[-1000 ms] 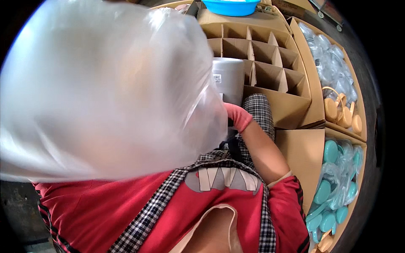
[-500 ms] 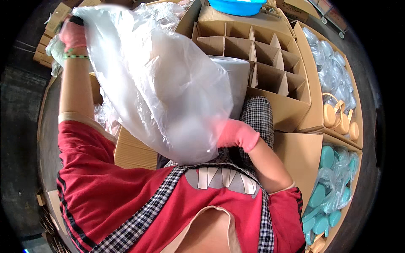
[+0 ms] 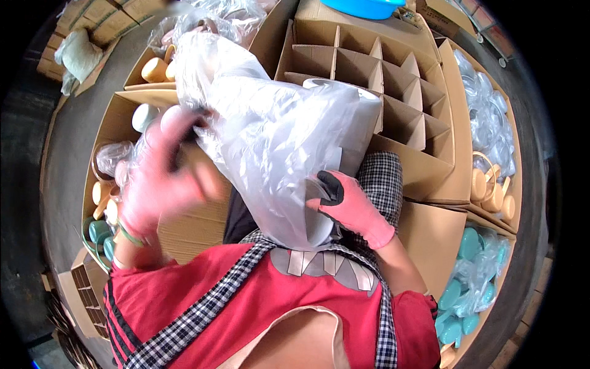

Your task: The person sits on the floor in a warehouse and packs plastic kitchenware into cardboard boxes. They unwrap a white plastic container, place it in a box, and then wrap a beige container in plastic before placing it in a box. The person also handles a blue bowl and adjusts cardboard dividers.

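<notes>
A large clear plastic bag (image 3: 270,135) covers a tall white cylindrical container (image 3: 362,117) that leans on my lap. My right hand (image 3: 350,206), in a pink glove with a black fingertip patch, grips the lower end of the bagged container. My left hand (image 3: 163,169), also in a pink glove and blurred by motion, holds the bag's upper left edge.
A cardboard box with dividers (image 3: 393,80) stands in front of me. Boxes at right hold bagged clear items (image 3: 491,129), tan cups (image 3: 491,184) and teal cups (image 3: 467,289). At left, boxes hold tan and teal cups (image 3: 101,215). A blue basin (image 3: 362,6) sits at the top.
My left hand has come down from high at the upper left toward the middle, pulling the bag lower over the white container. My right hand stays at the container's lower end.
</notes>
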Available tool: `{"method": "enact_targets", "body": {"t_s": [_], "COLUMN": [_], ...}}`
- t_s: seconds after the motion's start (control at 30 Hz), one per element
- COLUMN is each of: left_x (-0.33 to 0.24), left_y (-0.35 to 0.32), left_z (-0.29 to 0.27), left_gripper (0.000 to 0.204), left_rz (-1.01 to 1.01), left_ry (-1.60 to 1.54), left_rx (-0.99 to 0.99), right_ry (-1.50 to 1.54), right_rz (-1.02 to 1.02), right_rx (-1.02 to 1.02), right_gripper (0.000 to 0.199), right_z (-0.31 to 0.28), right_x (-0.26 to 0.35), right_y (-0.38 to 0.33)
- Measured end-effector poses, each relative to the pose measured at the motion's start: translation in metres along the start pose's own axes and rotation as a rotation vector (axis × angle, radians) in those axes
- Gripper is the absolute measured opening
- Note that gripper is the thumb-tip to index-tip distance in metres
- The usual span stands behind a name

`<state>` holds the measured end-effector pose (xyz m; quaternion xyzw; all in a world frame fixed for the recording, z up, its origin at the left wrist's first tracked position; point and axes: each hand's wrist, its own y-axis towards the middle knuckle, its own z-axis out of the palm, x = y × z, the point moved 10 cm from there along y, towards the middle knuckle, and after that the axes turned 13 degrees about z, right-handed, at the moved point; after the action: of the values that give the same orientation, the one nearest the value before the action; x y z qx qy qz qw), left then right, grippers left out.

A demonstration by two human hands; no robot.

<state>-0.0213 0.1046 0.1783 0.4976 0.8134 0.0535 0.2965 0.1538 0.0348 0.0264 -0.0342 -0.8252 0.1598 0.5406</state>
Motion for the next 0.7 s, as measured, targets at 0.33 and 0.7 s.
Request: {"method": "enact_targets", "body": {"t_s": [0.33, 0.7], "left_x": [0.049, -0.008], "left_y": [-0.046, 0.004], "left_z": [0.134, 0.018], "left_gripper": [0.017, 0.035], "left_rz": [-0.615, 0.173], "left_ry": [-1.372, -1.829], "left_rx": [-0.312, -0.657], "right_ry": [-0.228, 0.797], "right_rz": [-0.038, 0.132], "right_rx": [-0.1, 0.125], "right_gripper": [0.038, 0.032], "right_z": [0.006, -0.008], "right_x": [0.014, -0.043], "right_y": [-0.003, 0.01]}}
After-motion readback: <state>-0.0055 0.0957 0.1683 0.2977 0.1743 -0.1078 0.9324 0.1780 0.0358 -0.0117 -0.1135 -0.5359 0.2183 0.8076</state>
